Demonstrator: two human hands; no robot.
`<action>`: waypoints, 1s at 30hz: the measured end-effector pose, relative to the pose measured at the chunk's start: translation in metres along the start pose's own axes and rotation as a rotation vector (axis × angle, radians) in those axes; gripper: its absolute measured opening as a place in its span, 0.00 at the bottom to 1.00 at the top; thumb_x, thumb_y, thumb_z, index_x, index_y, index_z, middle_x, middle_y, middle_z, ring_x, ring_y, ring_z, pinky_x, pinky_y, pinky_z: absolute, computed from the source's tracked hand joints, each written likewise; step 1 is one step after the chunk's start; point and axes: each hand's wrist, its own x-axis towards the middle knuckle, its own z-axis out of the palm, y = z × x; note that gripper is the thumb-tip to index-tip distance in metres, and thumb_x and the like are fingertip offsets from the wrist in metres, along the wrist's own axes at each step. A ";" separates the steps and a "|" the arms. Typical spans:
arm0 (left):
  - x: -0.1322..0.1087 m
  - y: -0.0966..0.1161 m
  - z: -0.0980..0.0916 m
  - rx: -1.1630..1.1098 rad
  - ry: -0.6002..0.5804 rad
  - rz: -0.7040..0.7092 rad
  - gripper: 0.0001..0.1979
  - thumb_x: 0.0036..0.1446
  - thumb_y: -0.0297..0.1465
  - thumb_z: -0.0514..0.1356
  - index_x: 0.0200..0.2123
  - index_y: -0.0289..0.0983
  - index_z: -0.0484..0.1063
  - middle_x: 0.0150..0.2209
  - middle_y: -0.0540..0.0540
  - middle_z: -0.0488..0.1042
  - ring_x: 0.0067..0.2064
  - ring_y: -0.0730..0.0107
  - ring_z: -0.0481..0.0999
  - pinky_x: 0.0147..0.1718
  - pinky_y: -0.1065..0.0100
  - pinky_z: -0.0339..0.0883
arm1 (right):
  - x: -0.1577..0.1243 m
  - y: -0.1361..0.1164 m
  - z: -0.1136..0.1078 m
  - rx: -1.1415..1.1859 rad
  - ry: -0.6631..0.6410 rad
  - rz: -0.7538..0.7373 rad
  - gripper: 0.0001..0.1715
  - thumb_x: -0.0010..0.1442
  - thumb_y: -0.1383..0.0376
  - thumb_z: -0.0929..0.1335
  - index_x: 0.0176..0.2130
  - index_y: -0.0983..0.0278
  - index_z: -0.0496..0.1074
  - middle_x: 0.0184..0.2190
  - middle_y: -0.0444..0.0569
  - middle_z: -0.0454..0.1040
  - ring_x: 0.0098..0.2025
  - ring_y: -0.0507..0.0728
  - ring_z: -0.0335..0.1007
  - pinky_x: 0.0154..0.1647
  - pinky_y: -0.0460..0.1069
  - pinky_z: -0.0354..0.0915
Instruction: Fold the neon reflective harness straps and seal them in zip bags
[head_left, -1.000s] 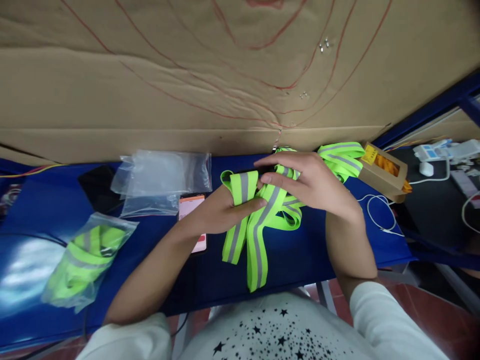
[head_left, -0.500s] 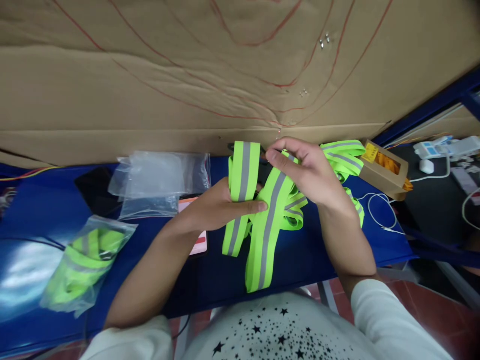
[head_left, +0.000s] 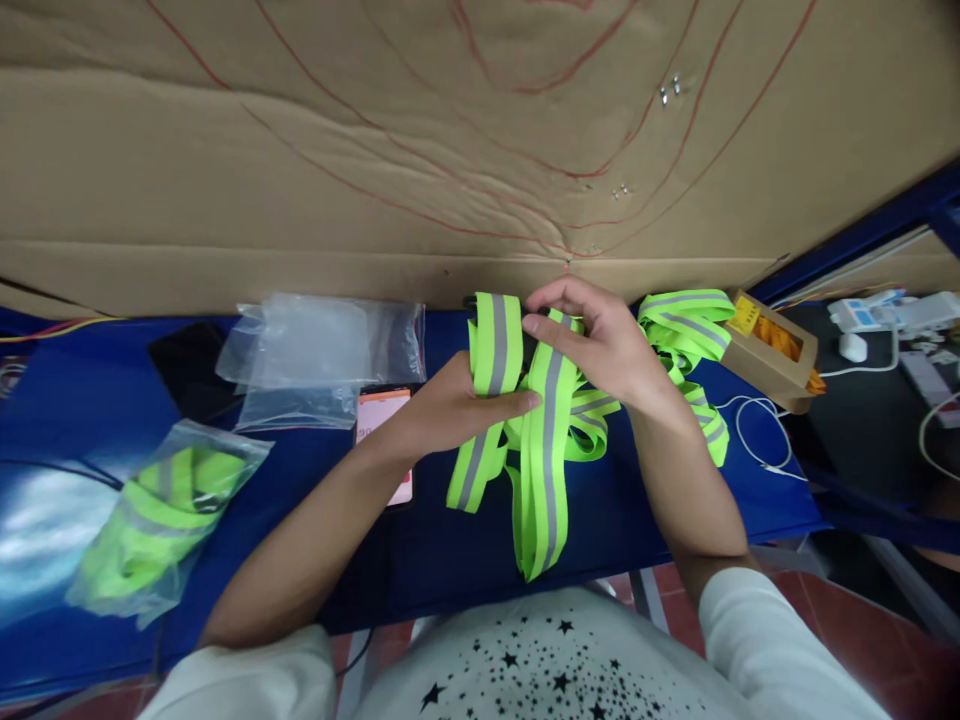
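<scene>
A neon-green reflective strap [head_left: 546,450] with a grey stripe hangs in loops over the blue table [head_left: 600,520]. My left hand [head_left: 450,410] is closed on one upright loop of it, thumb pressed across the band. My right hand [head_left: 600,345] pinches the top of the neighbouring loop just right of it. More of the same green strapping [head_left: 686,320] lies bunched behind my right wrist.
Empty clear plastic bags [head_left: 322,350] lie at the back left, over a phone [head_left: 386,440]. A sealed bag holding a folded green strap [head_left: 161,510] sits at the left. A small cardboard box [head_left: 772,350] and white cables [head_left: 757,440] are at the right. A cardboard sheet [head_left: 375,150] stands behind.
Both hands lifted the strap loops upright off the table, then brought them closer together. The hanging ends shifted slightly right.
</scene>
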 end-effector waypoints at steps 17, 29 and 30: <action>0.000 0.005 0.008 -0.016 0.082 0.038 0.23 0.52 0.37 0.74 0.50 0.39 0.77 0.48 0.46 0.83 0.51 0.58 0.82 0.53 0.57 0.76 | -0.017 -0.030 -0.013 -0.370 -0.123 -0.150 0.15 0.72 0.57 0.65 0.47 0.63 0.77 0.41 0.49 0.81 0.41 0.56 0.76 0.44 0.50 0.68; -0.003 0.013 -0.002 -0.131 -0.166 -0.058 0.14 0.53 0.37 0.73 0.40 0.39 0.77 0.35 0.48 0.83 0.35 0.62 0.84 0.35 0.64 0.80 | -0.009 -0.019 0.000 -0.019 -0.127 0.070 0.11 0.71 0.57 0.66 0.42 0.62 0.73 0.34 0.44 0.75 0.36 0.52 0.71 0.36 0.47 0.66; -0.002 0.012 -0.002 -0.097 -0.151 -0.052 0.14 0.54 0.38 0.73 0.39 0.38 0.77 0.34 0.48 0.83 0.36 0.62 0.84 0.35 0.64 0.80 | -0.009 -0.018 0.001 -0.080 -0.105 0.044 0.10 0.71 0.59 0.66 0.47 0.61 0.73 0.39 0.46 0.77 0.41 0.54 0.73 0.40 0.48 0.69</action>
